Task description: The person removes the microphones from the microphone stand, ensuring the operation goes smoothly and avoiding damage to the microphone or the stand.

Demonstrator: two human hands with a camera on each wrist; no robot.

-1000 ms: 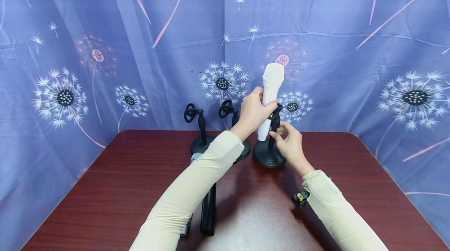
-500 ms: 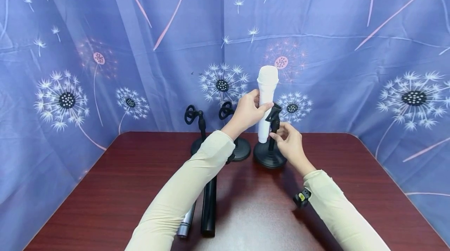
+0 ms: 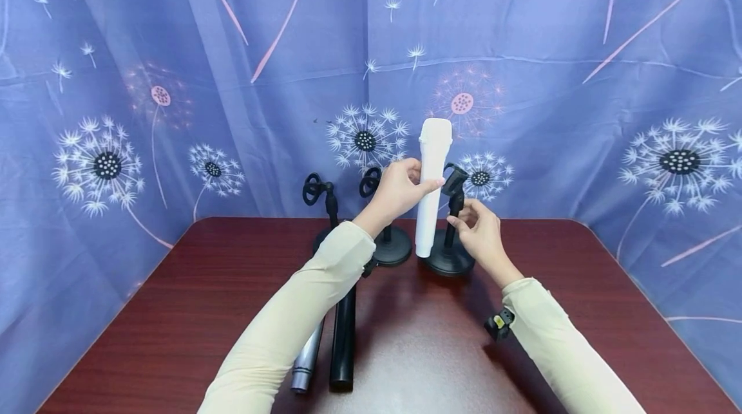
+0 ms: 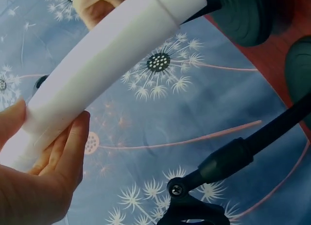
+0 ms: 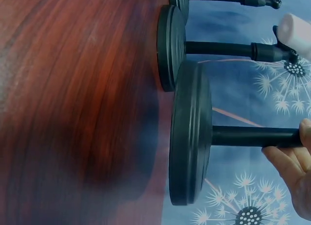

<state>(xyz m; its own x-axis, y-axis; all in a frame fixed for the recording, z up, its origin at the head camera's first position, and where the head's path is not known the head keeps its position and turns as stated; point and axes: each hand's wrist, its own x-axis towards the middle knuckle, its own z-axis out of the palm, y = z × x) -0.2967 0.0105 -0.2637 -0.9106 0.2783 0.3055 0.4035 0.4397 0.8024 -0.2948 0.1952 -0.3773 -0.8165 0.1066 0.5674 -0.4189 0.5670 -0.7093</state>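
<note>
A white microphone (image 3: 431, 153) stands nearly upright in my left hand (image 3: 394, 190), its head at the top and its tail end beside the right-hand stand. In the left wrist view, thumb and fingers grip the microphone's white handle (image 4: 102, 60) from both sides. My right hand (image 3: 481, 237) pinches the pole of the black desk microphone stand (image 3: 449, 264); the right wrist view shows fingers and thumb at its pole (image 5: 252, 136), above the round base (image 5: 190, 137). The stand's black clip (image 3: 455, 179) tilts upward just right of the microphone, holding nothing.
Two more black microphone stands stand to the left, one with its ring-shaped holder (image 3: 314, 188) raised, the other with its base (image 3: 394, 248) behind my left wrist. A black microphone (image 3: 343, 349) and a silver microphone (image 3: 306, 366) lie on the table (image 3: 162, 311), partly under my left sleeve.
My left hand has moved left and slightly down with the white microphone, away from the clip. The clip now shows more fully and points up. My right hand stays at the pole.
</note>
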